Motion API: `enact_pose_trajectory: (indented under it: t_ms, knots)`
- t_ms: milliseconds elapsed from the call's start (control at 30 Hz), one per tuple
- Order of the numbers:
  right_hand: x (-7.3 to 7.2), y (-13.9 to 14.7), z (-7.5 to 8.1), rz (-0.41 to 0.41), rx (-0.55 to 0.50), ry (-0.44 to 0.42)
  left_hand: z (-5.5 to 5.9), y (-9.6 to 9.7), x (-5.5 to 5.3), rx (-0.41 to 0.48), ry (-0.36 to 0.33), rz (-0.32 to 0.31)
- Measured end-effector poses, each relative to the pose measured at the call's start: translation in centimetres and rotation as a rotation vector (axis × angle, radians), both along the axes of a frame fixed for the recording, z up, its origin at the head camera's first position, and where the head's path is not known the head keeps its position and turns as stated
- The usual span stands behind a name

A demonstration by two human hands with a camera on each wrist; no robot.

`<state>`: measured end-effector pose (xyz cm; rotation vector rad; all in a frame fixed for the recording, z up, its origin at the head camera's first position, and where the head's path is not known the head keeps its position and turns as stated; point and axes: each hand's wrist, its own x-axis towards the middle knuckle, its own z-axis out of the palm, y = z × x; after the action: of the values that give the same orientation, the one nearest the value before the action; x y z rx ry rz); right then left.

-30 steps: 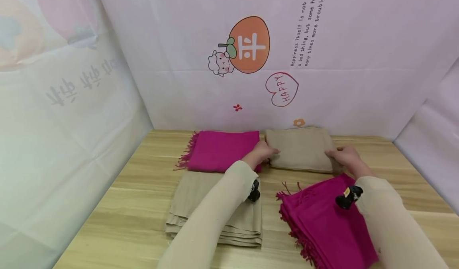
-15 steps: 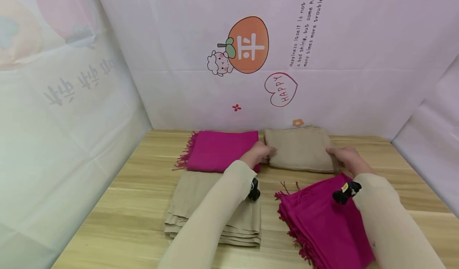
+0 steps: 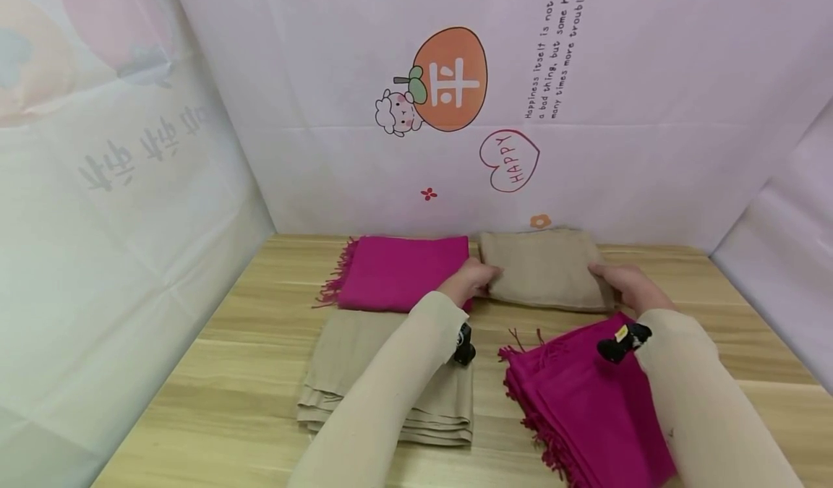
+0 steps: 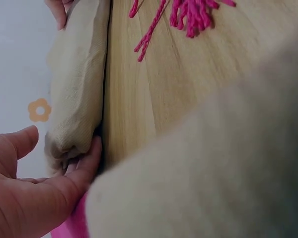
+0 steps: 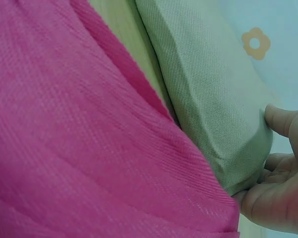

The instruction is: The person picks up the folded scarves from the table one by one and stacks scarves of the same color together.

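A folded beige cloth (image 3: 547,267) lies at the back of the table against the printed backdrop. My left hand (image 3: 473,278) is at its left end. In the left wrist view, the fingers touch the cloth's end near its underside, while the thumb stands apart from it. At the opposite end, my right hand (image 3: 628,285) holds the edge, thumb against the upper side and fingers curled in below, as the right wrist view shows. In front of the right forearm lies a folded magenta fringed scarf (image 3: 579,394), partly covered by the sleeve.
Another folded magenta fringed scarf (image 3: 403,275) lies at the back left, close beside my left hand. A layered beige cloth (image 3: 364,343) sits in front of it, partly under the left sleeve. White printed sheeting (image 3: 351,112) surrounds the wooden table (image 3: 215,372).
The right end of the back beige cloth has been drawn slightly inward and looks neater. My right hand has shifted a little; the left has barely moved.
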<state>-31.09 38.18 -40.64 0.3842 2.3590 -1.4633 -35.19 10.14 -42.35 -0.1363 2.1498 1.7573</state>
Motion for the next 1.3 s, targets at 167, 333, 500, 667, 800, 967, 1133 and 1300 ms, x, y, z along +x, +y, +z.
enact_pose_trajectory:
  t_ms: [167, 333, 500, 667, 800, 967, 1133, 1300]
  knots:
    - [-0.07, 0.29, -0.19, 0.040, -0.043, -0.055, -0.28, 0.26, -0.19, 0.014, -0.013, 0.006]
    - [-0.40, 0.63, -0.60, 0.024, -0.079, -0.032, -0.43, 0.24, -0.40, 0.062, -0.026, 0.010]
    - [-0.31, 0.69, -0.41, 0.012, -0.086, -0.075, -0.31, 0.04, -0.13, 0.086, -0.029, 0.018]
    - [0.03, 0.58, -0.30, -0.016, -0.088, -0.115, -0.47, -0.05, -0.16, 0.119, -0.040, 0.016]
    - [0.11, 0.44, -0.40, -0.051, -0.104, -0.140, -0.55, -0.15, -0.36, 0.155, -0.058, 0.012]
    - [-0.40, 0.25, -0.79, -0.103, -0.140, -0.140, -0.47, -0.33, -0.56, 0.188, -0.074, -0.006]
    - [-0.65, 0.26, -0.87, -0.145, -0.155, -0.143, -0.54, -0.25, -0.74, 0.209, -0.074, 0.006]
    - [-0.50, 0.05, -0.70, -0.173, -0.161, -0.143, -0.49, -0.08, -0.69, 0.210, -0.067, 0.036]
